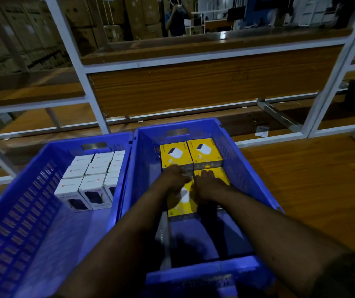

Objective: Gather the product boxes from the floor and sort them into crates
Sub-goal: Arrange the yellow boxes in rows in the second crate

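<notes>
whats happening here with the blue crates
A person is sorting boxed products into two blue crates. The left crate holds rows of white boxes at its far end. Both hands are down in the right crate, the left hand and right hand on yellow boxes, setting a second row against the two already at the far wall. The near half of each crate is unfilled.

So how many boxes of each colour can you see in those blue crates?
White boxes, left crate: 9 in view
Yellow boxes, right crate: 4 in view, with the near two partly under the hands, left hand and right hand
Total: 13 boxes in 2 crates
</notes>
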The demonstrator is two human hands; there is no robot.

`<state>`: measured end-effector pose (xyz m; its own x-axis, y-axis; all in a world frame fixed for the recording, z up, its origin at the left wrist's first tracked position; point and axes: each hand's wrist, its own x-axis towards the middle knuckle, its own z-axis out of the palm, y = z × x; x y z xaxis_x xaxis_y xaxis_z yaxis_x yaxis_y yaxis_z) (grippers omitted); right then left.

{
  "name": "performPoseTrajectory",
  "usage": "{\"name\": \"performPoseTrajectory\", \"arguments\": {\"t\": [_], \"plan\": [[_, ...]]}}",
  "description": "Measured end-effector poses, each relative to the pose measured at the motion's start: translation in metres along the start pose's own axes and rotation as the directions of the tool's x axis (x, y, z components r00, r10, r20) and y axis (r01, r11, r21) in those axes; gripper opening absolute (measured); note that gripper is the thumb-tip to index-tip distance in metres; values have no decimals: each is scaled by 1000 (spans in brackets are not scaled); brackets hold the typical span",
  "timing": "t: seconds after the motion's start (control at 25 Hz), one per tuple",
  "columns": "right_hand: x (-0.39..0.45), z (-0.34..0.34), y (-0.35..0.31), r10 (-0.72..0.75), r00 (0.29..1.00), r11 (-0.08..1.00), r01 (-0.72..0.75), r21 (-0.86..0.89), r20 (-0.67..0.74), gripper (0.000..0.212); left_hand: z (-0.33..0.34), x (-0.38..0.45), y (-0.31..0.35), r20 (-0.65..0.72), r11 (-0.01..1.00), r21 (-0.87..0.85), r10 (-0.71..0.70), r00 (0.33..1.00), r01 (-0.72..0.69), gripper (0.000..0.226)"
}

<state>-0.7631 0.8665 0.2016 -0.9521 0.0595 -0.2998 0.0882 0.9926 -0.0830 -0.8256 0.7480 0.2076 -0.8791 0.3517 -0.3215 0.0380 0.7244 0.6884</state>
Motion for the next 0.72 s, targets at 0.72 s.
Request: {"name": "performPoseTrajectory", "arguments": {"t": [0.72], "plan": [[-12, 8, -51, -348, 859, 888, 174, 427, 375, 34, -46, -17, -20, -32, 998, -14, 65, 997, -66, 26]]}}
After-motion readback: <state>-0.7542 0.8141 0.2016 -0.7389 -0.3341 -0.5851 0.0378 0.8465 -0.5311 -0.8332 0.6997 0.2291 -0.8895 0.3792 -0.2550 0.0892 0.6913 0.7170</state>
